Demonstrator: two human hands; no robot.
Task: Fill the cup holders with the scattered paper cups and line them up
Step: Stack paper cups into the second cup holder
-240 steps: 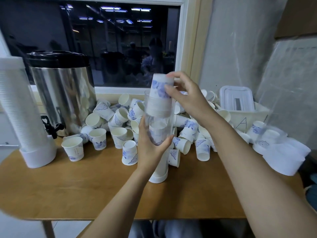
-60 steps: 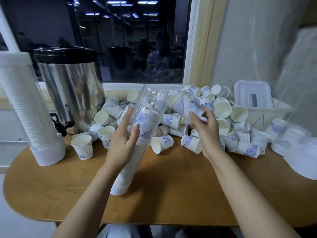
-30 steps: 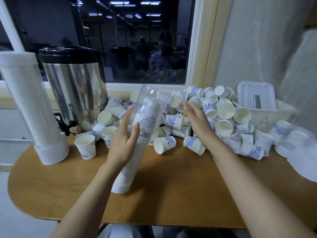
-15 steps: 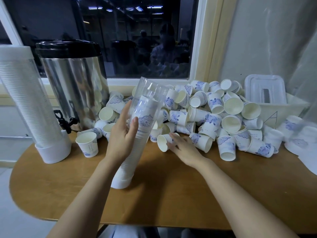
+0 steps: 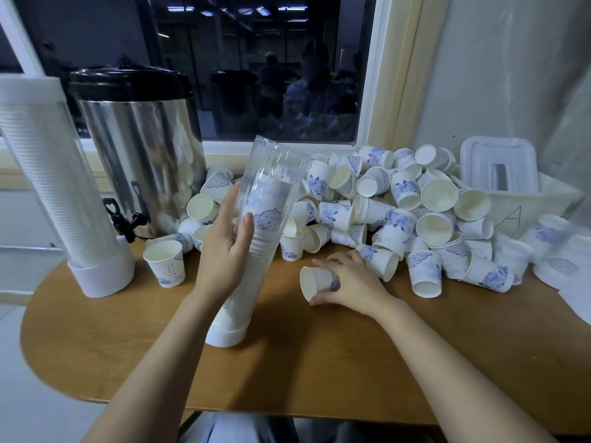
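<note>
- worktop [image 5: 319,372]: brown wood-look surface, smooth, with a faint satin sheen.
- tilted cup holder [image 5: 271,183]: clear glossy plastic tube on a smooth white plastic base.
- standing cup holder [image 5: 54,174]: the same clear plastic, with a white base.
- paper cup [image 5: 316,281] on its side, and the heaped paper cups [image 5: 399,212]: matt white paper, blue print outside, plain inside.
- urn [image 5: 140,155]: polished, mirror-like metal body with a glossy black plastic lid [image 5: 128,83].
- box lid [image 5: 499,164]: smooth white plastic.
</note>
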